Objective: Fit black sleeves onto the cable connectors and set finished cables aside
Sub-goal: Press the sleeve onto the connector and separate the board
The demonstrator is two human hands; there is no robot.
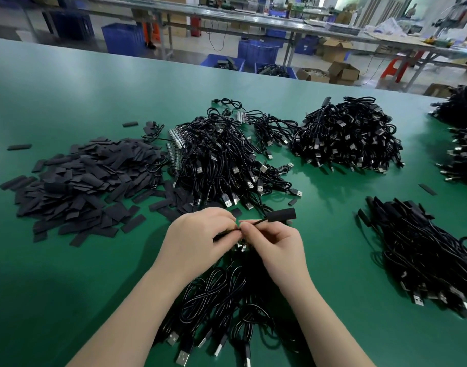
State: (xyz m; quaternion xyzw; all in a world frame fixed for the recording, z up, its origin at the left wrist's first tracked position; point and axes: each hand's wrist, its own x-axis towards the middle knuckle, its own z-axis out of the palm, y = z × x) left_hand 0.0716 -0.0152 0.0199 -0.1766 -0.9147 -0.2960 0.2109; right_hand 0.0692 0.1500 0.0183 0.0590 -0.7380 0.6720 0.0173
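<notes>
Right now, at the bottom of the frame, a bunch of black cables (221, 308) lies under your wrists, with silver plugs poking out along the lower edge. Just above it, near the middle, your left hand (200, 234) and your right hand (274, 242) meet. Both pinch one thin cable (253, 222) between curled fingertips. A black sleeve (281, 215) sits on the end of that cable, sticking out to the right of your right hand. You cannot see the connector under it, so it looks like the sleeve is on or almost on.

To the right of the middle lies a pile of cables with sleeves (417, 250). These look finished and set aside.

Farther up on the left is a big heap of loose sleeves (78, 181), flat and dark. Next to it, in the middle, is a heap of cables (227, 160) with bare silver plugs. It looks like these still wait for sleeves. A tall round heap (346, 136) sits upper right of that, and more heaps (460, 128) lie at the right edge. You cannot tell if those are done.

All of it rests on the green table (68, 260). So some cables are done, and it seems many are left.
</notes>
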